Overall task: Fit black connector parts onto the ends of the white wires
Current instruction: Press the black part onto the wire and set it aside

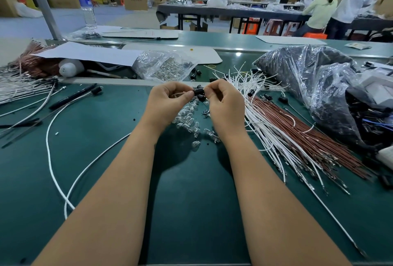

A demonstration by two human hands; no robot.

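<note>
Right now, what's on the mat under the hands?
Under the left hand and right hand: small clear bulbs scattered on the green mat, plus black bits. The wrists hide any others.

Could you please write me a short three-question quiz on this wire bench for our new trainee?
1. True or false: both the left hand and the right hand hold the small black cylindrical connector part.
2. Which lies on the green table mat right below the hands? A) small clear glass bulbs B) a red stool C) a cardboard box
3. Fill in: the bundle of loose white wires lies beside a bundle of ____ wires.

Key: 1 true; 2 A; 3 reddish-brown.
</note>
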